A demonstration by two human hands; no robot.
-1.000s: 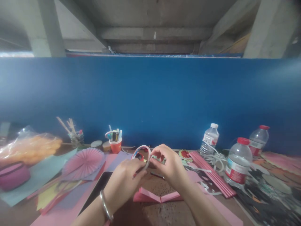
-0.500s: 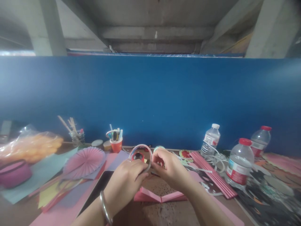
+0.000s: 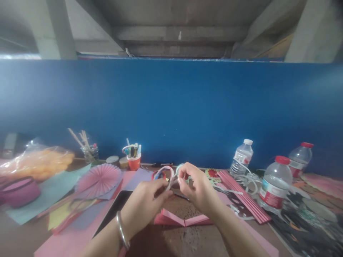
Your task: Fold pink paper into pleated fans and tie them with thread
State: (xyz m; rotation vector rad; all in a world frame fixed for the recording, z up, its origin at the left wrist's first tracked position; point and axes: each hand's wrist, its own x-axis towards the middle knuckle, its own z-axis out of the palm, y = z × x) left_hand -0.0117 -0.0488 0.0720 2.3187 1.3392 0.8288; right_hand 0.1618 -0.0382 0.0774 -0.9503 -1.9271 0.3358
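Note:
Above the middle of the table, my left hand (image 3: 148,195) grips a roll of tape (image 3: 169,171), seen nearly edge-on as a pale ring. The fingers of my right hand (image 3: 197,184) are pinched at the roll's right side, where a short pale strip runs between the two hands. That strip looks like the tape's end, though it is blurred. Below the hands lies a folded pink paper strip (image 3: 184,222), bent into a shallow V. Behind the roll, a red round thing (image 3: 155,175) is partly hidden.
Left of my hands lie a pink pleated paper fan (image 3: 98,180), coloured paper sheets and a dark tablet-like panel (image 3: 115,205). An orange cup of tools (image 3: 134,162) stands behind. To the right are pleated pink paper (image 3: 245,196), paper scraps and plastic bottles (image 3: 276,184).
The roll has turned from a wide ring to a narrower, more edge-on view. My right fingers have moved slightly right and up, and a pale strip now shows between the hands.

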